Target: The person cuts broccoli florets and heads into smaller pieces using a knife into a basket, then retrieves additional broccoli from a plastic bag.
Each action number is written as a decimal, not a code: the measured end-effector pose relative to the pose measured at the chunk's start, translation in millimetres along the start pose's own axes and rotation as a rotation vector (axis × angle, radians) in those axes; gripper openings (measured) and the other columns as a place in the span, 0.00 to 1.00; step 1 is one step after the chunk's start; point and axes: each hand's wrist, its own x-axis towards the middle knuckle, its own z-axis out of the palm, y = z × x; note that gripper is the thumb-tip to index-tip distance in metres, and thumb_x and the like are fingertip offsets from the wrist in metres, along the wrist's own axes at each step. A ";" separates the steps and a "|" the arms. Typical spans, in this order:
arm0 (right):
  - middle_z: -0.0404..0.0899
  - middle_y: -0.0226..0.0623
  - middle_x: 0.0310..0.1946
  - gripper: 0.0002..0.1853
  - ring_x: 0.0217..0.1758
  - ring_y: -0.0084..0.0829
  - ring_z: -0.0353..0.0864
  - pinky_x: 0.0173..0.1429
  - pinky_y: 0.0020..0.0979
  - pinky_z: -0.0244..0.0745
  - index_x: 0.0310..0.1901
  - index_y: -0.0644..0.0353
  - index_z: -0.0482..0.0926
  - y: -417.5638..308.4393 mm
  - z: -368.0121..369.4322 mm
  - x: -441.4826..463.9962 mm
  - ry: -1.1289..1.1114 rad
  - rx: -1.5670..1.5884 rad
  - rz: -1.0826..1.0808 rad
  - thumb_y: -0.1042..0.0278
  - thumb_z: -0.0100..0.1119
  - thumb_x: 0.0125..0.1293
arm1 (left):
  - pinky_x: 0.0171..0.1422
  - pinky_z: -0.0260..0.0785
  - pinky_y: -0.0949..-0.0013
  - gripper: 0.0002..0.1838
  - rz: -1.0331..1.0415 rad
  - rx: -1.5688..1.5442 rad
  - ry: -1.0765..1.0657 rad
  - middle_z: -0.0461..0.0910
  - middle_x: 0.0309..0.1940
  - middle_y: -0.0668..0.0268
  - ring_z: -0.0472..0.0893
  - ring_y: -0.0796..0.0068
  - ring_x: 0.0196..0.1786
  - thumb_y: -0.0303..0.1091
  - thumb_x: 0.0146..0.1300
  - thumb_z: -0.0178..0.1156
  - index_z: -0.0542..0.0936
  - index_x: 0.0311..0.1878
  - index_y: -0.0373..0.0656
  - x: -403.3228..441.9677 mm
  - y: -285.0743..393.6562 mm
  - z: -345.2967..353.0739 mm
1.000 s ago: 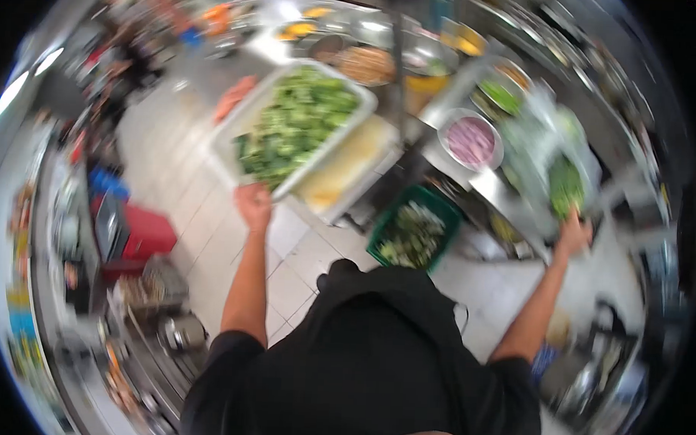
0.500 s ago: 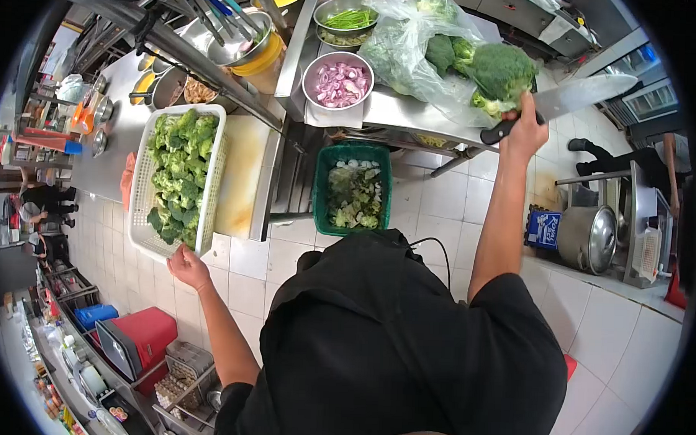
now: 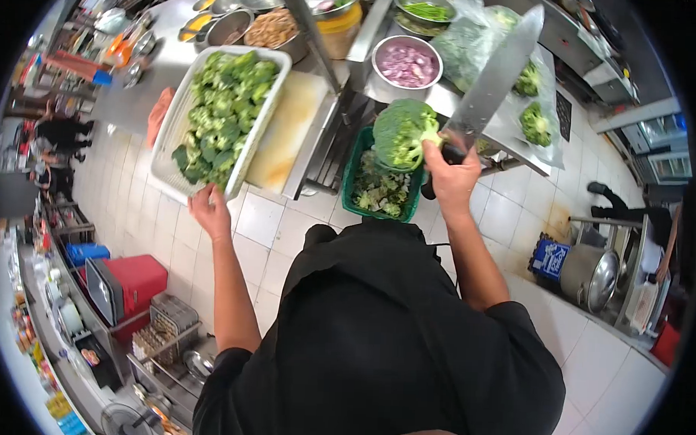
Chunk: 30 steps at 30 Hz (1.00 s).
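My right hand [image 3: 454, 183] is closed round the dark handle of a broad kitchen knife [image 3: 497, 77], its blade pointing up and away. The same hand also grips the stem of a large broccoli head [image 3: 403, 135], which hangs over the near side of a green bin [image 3: 350, 191]. My left hand [image 3: 210, 210] is at the near end of a white plastic basket [image 3: 170, 154], its fingers closed on the rim. Cut broccoli florets [image 3: 229, 106] fill much of that basket.
A stained cutting board [image 3: 290, 131] lies right of the basket. Beyond the bin are a bowl of sliced shallots [image 3: 407, 64], a bowl of green pieces [image 3: 426, 11] and a plastic bag [image 3: 465, 49] with more broccoli [image 3: 535, 124]. A metal post [image 3: 312, 36] rises beside the board.
My right hand has brought the knife and the broccoli head leftward from the bag to above the bin. The view has turned; my left hand remains at the basket's near end.
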 end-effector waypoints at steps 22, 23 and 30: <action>0.83 0.33 0.39 0.22 0.37 0.22 0.81 0.40 0.26 0.77 0.49 0.65 0.78 -56.5 343.0 -169.3 -0.473 0.132 -0.170 0.73 0.79 0.55 | 0.57 0.72 0.66 0.13 -0.798 -1.840 -0.202 0.81 0.49 0.63 0.80 0.74 0.52 0.43 0.79 0.53 0.71 0.53 0.45 11.1 43.2 -88.8; 0.83 0.35 0.41 0.23 0.38 0.23 0.82 0.40 0.27 0.77 0.50 0.66 0.77 -49.6 348.6 -170.9 -0.503 0.174 -0.106 0.73 0.78 0.55 | 0.56 0.72 0.67 0.13 -0.827 -1.872 -0.166 0.80 0.47 0.64 0.80 0.75 0.51 0.43 0.78 0.54 0.71 0.53 0.45 14.0 41.0 -83.6; 0.81 0.41 0.40 0.18 0.38 0.37 0.83 0.41 0.34 0.76 0.43 0.65 0.80 -18.7 389.6 -171.7 -0.665 0.034 -0.305 0.72 0.78 0.54 | 0.54 0.75 0.64 0.12 -0.958 -1.693 -0.035 0.79 0.46 0.65 0.81 0.72 0.48 0.39 0.76 0.56 0.70 0.52 0.43 61.4 8.4 -75.0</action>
